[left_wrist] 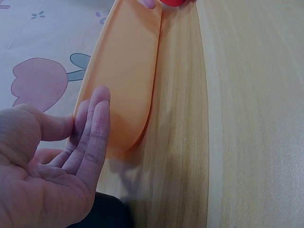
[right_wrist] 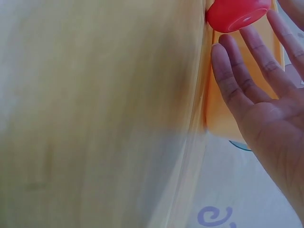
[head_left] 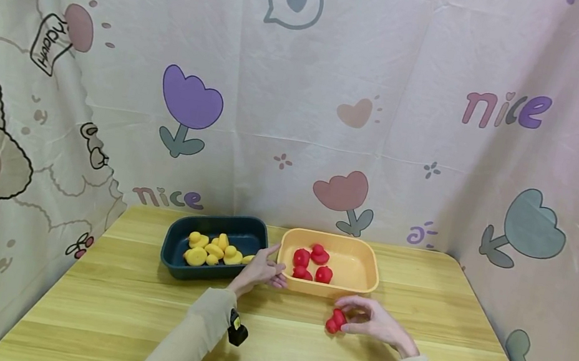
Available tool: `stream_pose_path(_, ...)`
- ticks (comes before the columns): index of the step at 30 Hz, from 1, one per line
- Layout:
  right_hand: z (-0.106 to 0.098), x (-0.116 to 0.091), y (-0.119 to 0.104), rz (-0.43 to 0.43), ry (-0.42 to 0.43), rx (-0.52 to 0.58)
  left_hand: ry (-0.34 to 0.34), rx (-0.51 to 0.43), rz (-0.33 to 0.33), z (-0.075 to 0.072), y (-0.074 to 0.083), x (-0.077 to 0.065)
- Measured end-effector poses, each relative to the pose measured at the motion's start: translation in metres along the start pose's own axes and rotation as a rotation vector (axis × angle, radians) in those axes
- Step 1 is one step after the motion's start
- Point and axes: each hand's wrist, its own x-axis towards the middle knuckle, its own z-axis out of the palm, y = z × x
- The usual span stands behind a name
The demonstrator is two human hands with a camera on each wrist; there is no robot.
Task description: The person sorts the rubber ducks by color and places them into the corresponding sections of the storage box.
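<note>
Beside the front left corner of a light orange bin [head_left: 349, 272] is my left hand [head_left: 259, 272]. Its fingers lie nearly straight against the outer wall, with the thumb at the rim, as the left wrist view shows. Just in front of that bin, my right hand [head_left: 372, 321] holds a small red rubber duck [head_left: 337, 320] between thumb and fingertips, low over the table. In the right wrist view the red duck [right_wrist: 237, 14] is tilted, its round base toward the camera, and the top frame edge cuts it off. Several red ducks [head_left: 324, 274] lie in the orange bin's left half.
Left of the orange bin stands a dark blue bin [head_left: 172, 256] holding several yellow ducks [head_left: 196, 256]. Both bins are near the back of the wooden table [head_left: 284, 356], before a printed cloth [head_left: 294, 80]. A black wrist camera [head_left: 237, 330] sits on each wrist.
</note>
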Motion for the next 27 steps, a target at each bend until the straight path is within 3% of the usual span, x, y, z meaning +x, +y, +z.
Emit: stream_pose_path(27,0.0003,0.0009,-0.0055,0.038,-0.028,-0.06,0.017,0.009,-0.013,0.0008,-0.0006,0.001)
